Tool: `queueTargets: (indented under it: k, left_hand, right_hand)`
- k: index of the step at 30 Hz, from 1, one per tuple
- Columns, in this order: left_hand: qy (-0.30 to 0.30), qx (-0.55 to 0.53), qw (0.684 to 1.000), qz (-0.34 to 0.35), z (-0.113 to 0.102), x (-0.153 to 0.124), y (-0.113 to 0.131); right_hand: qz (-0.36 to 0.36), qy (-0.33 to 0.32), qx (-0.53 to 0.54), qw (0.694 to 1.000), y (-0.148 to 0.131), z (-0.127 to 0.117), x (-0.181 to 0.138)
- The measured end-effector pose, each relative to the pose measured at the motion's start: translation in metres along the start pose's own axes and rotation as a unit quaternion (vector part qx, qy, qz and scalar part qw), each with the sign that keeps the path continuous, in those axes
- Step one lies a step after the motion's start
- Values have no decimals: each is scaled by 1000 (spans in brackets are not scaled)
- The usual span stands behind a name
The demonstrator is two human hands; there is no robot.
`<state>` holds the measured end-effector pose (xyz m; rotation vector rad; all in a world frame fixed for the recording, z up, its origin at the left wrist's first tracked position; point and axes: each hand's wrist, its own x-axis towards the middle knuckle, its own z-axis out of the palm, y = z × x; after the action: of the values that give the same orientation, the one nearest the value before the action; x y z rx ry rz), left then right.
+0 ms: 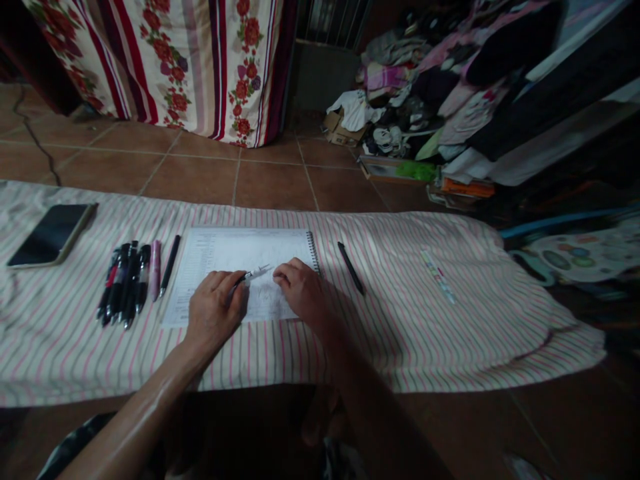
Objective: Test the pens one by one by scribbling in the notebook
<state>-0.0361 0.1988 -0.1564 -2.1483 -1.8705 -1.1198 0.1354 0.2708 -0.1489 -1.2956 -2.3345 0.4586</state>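
My left hand rests on the left half of an open spiral notebook, its fingers closed around a pen. The pen's thin, light front end points right, across the page. My right hand is over the notebook's right side, fingers curled together close to that thin end. Whatever the right fingertips hold is too small to make out. A black pen lies on the cloth to the right of the notebook. Left of the notebook lie a dark pen and a pink pen.
A bunch of several dark pens and a phone lie at the left on the striped cloth. A pale patterned strip lies at the right. Beyond are a floral curtain and heaped clothes.
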Motion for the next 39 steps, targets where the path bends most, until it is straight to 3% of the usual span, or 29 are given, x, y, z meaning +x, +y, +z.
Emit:
queueTargets:
  k: [7,17,24,39]
  left_hand:
    - [-6,8,1000,-5,0,0,0]
    - [-4,3,1000,14,2,-1,-1]
    - [-19,10,1000,21,3,-2,-1]
    - [-34,5,999,17,3,-2,3]
  right_hand:
    - [24,50,156,986,6,-9,5]
    - [109,27,380,918,12,-15,9]
    - [111,27,411,904,9,-15,8]
    - [72,28,355,932,11,-11,7]
